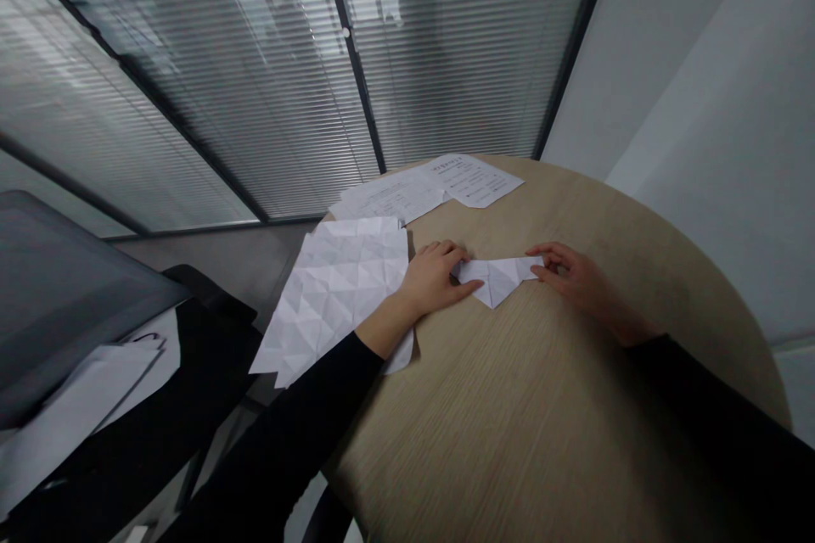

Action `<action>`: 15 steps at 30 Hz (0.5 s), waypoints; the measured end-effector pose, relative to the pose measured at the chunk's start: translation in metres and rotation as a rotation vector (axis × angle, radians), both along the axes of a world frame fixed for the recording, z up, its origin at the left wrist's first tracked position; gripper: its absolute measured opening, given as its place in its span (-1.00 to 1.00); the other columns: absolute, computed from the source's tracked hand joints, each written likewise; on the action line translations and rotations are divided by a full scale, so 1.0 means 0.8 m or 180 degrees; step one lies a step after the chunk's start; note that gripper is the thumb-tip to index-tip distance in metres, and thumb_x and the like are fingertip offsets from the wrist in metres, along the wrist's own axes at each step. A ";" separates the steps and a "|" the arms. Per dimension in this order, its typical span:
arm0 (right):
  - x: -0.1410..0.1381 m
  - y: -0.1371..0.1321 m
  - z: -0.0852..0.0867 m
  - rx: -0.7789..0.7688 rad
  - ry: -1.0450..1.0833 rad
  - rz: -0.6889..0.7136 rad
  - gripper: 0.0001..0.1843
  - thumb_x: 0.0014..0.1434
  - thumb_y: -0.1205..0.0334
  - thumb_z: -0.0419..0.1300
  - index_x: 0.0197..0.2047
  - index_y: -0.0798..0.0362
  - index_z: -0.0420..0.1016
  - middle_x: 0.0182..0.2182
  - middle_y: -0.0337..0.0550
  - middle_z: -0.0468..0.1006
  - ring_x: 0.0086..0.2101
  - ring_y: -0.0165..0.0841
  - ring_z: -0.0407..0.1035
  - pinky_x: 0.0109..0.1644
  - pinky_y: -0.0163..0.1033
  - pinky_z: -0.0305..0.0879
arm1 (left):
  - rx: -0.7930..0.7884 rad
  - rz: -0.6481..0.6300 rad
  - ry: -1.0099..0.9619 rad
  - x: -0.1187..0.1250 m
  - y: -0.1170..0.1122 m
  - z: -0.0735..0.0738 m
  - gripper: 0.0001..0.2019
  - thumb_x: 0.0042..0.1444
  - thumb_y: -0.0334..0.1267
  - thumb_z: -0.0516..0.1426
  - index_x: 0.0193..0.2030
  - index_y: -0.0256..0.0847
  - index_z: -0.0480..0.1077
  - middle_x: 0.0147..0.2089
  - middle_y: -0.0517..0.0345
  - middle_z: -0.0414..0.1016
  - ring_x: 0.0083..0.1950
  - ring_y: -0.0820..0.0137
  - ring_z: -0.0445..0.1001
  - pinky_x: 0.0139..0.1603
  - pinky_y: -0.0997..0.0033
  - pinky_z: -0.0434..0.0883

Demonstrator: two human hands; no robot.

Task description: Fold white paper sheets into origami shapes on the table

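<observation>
A small folded piece of white paper point(497, 278) lies on the wooden table, its lower part coming to a downward point. My left hand point(438, 278) grips its left end, thumb on top and fingers behind. At the other end, my right hand point(564, 273) pinches the narrow right tip between thumb and fingers. Beside and partly under my left wrist is a large creased sheet of white paper point(344, 280), covered in a pattern of triangular folds; my forearm hides some of it.
Printed sheets point(480, 178) lie at the far edge of the round table point(541, 407). To the left, a chair point(76, 288) holds more papers point(82, 399). Glass panels with blinds point(446, 59) stand behind the table, and a white wall point(719, 119) rises at right.
</observation>
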State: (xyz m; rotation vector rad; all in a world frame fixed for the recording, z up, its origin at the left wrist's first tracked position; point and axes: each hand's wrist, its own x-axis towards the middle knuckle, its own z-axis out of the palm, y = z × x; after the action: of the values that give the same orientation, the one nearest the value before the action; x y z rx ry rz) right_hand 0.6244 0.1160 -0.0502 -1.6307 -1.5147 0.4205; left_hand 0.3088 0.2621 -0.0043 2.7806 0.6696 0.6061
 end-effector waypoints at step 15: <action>0.010 0.009 -0.002 0.0405 -0.1191 -0.0030 -0.83 0.43 0.00 0.39 -0.06 -0.13 0.76 -0.17 -0.01 0.73 -0.14 0.02 0.61 0.04 0.18 0.54 | 0.0123 -0.0629 -0.0122 -0.004 0.006 -0.007 -0.69 0.60 -0.01 0.26 0.25 -0.11 0.71 0.28 -0.09 0.68 0.28 0.04 0.64 0.41 -0.09 0.55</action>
State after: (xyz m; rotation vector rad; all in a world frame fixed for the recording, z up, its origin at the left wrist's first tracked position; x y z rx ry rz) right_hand 0.6322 0.1232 -0.0517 -1.6782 -1.7656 0.0089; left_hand 0.3054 0.2671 -0.0098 2.8170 0.3727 0.6353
